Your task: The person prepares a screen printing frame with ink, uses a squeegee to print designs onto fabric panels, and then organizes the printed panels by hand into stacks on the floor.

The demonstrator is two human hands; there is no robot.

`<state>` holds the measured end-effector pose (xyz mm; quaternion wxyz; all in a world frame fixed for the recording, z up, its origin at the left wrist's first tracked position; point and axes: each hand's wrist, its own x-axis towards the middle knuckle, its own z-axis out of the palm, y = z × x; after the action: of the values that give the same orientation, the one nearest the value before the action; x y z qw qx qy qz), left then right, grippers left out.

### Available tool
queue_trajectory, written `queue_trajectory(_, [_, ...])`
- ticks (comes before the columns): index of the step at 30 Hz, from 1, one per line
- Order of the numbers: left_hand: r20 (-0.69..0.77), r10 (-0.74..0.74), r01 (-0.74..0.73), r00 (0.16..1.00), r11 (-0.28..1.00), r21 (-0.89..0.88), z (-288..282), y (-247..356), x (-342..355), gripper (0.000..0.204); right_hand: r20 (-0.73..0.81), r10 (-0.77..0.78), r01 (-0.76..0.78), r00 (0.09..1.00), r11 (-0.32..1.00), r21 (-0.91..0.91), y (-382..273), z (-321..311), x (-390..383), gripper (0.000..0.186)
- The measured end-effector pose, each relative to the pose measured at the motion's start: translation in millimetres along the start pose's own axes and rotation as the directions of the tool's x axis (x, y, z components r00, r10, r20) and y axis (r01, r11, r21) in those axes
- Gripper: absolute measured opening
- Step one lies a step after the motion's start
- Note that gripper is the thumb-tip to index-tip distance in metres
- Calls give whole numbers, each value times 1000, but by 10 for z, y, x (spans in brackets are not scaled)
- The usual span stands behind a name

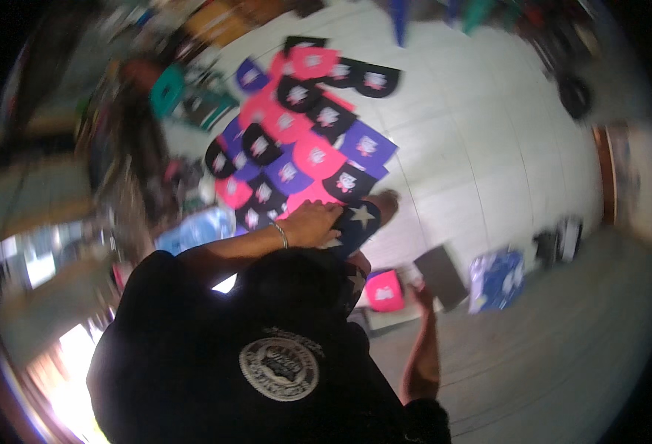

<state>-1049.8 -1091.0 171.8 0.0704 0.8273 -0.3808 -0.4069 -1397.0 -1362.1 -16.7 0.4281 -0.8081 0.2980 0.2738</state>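
My left hand (315,220) lies open on my dark star-patterned legwear (363,214), beside many overlapping pink, purple and black rounded pieces (317,157) with white-and-pink prints, spread over the white tiled floor (474,133). My right hand (421,292) reaches down on the right, between a small pink printed stack (383,294) and a dark grey rectangular board (440,275), close to the board's left edge. Motion blurs its fingers, so I cannot tell whether they grip anything.
A blue translucent container (192,235) and clutter with teal items (166,92) sit to the left. A blue plastic-wrapped bundle (496,280) and dark items (559,238) lie right of the board. Blue and green furniture legs (400,22) and a black wheel (574,96) show at the top.
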Motion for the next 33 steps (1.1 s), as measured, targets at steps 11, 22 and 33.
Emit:
queue_trajectory(11, [-247,-306,145,919,847,-511,2400,1298,929,42,490,251,120,835,786,-606,693,-1562,250,38])
queue_trajectory(22, [213,-368,391,905,528,-754,2434,2730,358,19,478,-729,871,491,430,-238,-593,-2113,2182,10])
queue_trajectory(33, [-296,-773,230,561,489,-842,4343,-549,3094,37,434,-395,587,810,542,-602,23,468,6313,59])
